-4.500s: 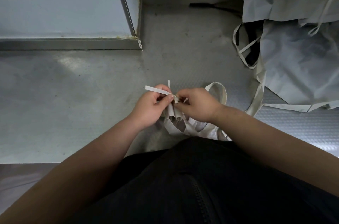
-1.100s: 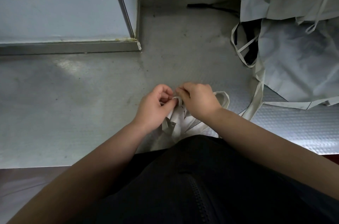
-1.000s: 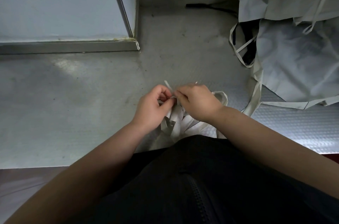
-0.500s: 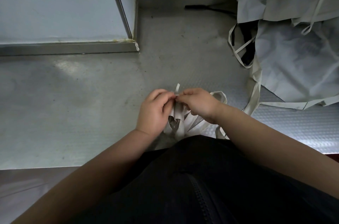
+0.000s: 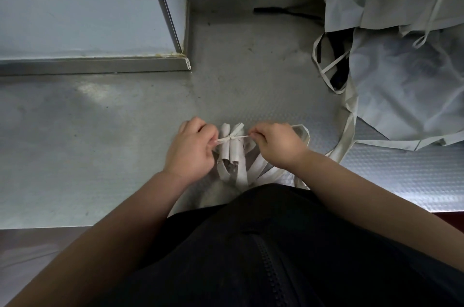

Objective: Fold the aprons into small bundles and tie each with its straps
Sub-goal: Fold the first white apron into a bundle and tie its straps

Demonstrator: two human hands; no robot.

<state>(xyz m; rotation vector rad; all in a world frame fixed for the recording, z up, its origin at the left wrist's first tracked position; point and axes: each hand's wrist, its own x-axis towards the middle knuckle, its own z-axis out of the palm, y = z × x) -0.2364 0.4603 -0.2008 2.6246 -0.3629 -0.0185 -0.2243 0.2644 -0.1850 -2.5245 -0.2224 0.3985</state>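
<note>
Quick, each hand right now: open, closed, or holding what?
Left hand: closed, pinching one end of the tie strap.
Right hand: closed, pinching its other end.

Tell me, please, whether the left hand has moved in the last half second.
Yes. Against the wall's metal trim corner, the left hand has shifted left, drawing the strap taut.

Cream straps, pale grey aprons, dull grey metal counter with a fine dotted pattern.
</note>
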